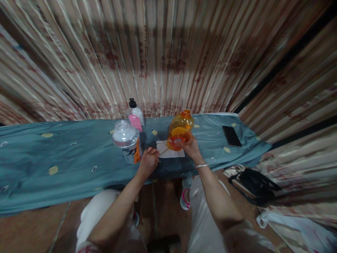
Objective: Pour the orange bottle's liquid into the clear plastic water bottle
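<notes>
My right hand (190,146) is wrapped round the lower part of an orange see-through bottle (181,123). The bottle has no cap and leans slightly to the right over a white tissue (172,153) on the cloth. At the tissue's left edge my left hand (150,161) is closed, fingers pressed together. A thin line runs from its fingertips across the tissue, but what the hand holds is too small to make out. Just left of that hand stands a large clear bottle (125,135) without a cap, its label orange and black.
Behind the clear bottle is a pump bottle (135,119) with a black top and pink label. A black phone (231,136) lies at the right on the teal cloth (81,151). Pleated curtains (158,63) hang behind. A black bag (256,184) rests below right.
</notes>
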Tool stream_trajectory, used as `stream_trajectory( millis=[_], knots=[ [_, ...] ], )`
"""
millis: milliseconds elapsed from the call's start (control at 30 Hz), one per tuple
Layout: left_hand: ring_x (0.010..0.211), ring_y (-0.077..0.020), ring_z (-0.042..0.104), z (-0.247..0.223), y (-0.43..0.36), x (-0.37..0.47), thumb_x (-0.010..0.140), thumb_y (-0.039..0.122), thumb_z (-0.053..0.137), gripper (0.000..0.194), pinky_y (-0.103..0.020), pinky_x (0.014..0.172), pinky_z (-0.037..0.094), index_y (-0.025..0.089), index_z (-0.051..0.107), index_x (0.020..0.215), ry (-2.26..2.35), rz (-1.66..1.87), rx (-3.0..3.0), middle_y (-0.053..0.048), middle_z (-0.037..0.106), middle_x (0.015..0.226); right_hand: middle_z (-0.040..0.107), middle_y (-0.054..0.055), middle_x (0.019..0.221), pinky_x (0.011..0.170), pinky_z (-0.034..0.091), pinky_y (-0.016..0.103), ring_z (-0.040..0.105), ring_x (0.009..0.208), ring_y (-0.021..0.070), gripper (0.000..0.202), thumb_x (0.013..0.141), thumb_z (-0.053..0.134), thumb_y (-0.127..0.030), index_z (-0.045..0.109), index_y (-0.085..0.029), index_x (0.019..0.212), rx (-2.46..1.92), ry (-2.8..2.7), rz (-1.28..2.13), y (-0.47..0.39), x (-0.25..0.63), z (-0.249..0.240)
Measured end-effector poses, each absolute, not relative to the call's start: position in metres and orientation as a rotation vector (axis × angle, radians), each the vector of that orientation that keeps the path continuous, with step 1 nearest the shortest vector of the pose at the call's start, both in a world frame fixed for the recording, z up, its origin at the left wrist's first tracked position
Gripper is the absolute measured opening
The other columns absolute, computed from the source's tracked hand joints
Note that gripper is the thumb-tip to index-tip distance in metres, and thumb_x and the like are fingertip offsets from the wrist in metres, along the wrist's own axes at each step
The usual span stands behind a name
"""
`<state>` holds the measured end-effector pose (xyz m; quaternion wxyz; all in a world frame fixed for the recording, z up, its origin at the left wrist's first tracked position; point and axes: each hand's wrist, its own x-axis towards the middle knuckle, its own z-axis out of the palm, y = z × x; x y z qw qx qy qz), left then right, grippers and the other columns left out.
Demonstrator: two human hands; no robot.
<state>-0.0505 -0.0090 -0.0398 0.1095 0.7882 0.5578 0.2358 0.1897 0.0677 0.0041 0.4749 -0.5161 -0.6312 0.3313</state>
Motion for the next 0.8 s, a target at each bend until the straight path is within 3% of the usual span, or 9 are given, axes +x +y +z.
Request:
stream_trajectory(
  millis=[133,200,500,567,667,733,800],
  knots=[
    [0.123,-0.0291,0.070,-0.035,-0.016,-0.050,0.099,0.022,0.068,0.024,-0.053,0.107,0.059,0.019,0.074,0.123,1.615,0.861,2.226,-0.012,0.073,0.131,0.082,0.011,0.123,0.102,0.064,0.049,0.079,0.112,0.0313,0.073,0.064,0.096,-0.057,0.068,-0.023,0.122,-1.267,-1.527,0.904,0.064,0.189,0.003],
    [0.126,-0.0295,0.069,-0.031,-0.024,-0.050,0.093,0.013,0.066,0.031,-0.052,0.112,0.056,0.021,0.076,0.121,1.591,0.971,2.161,-0.012,0.075,0.132,0.082,0.011,0.125,0.105,0.063,0.050,0.078,0.116,0.0319,0.074,0.063,0.097,-0.055,0.068,-0.023,0.123,-1.283,-1.541,0.909,0.063,0.189,0.002],
    [0.117,-0.0272,0.074,-0.019,-0.100,-0.085,0.095,0.037,0.070,0.026,-0.044,0.105,0.061,0.026,0.074,0.117,1.710,1.427,1.670,-0.010,0.075,0.124,0.078,0.013,0.134,0.111,0.060,0.054,0.076,0.122,0.0334,0.084,0.062,0.097,-0.052,0.063,-0.023,0.133,-1.233,-1.592,0.963,0.060,0.190,-0.005],
    [0.124,-0.0287,0.072,-0.023,-0.110,-0.096,0.094,0.042,0.072,0.039,-0.046,0.108,0.059,0.026,0.067,0.129,1.796,1.517,1.517,-0.012,0.071,0.132,0.078,0.012,0.133,0.111,0.061,0.053,0.076,0.122,0.0335,0.086,0.059,0.097,-0.050,0.062,-0.023,0.133,-1.265,-1.575,0.977,0.060,0.189,-0.010],
    [0.146,-0.0354,0.060,-0.031,-0.102,-0.108,0.082,0.044,0.084,0.089,-0.056,0.121,0.049,0.026,0.040,0.158,1.914,1.606,1.309,-0.020,0.055,0.158,0.081,0.009,0.127,0.106,0.064,0.052,0.078,0.117,0.0335,0.085,0.059,0.098,-0.049,0.062,-0.025,0.132,-1.326,-1.581,1.000,0.059,0.190,-0.016],
    [0.158,-0.0421,0.046,-0.036,-0.085,-0.112,0.071,0.042,0.092,0.113,-0.061,0.127,0.041,0.022,0.030,0.163,1.947,1.598,1.234,-0.026,0.045,0.167,0.082,0.009,0.121,0.103,0.064,0.054,0.079,0.113,0.0346,0.083,0.058,0.097,-0.050,0.062,-0.025,0.130,-1.335,-1.589,1.004,0.059,0.190,-0.018],
    [0.160,-0.0433,0.044,-0.038,-0.066,-0.113,0.059,0.036,0.099,0.126,-0.059,0.131,0.036,0.020,0.029,0.163,1.948,1.567,1.215,-0.027,0.046,0.167,0.083,0.011,0.119,0.103,0.063,0.058,0.079,0.110,0.0364,0.085,0.056,0.098,-0.054,0.062,-0.024,0.127,-1.333,-1.593,1.002,0.059,0.191,-0.019]
  ],
)
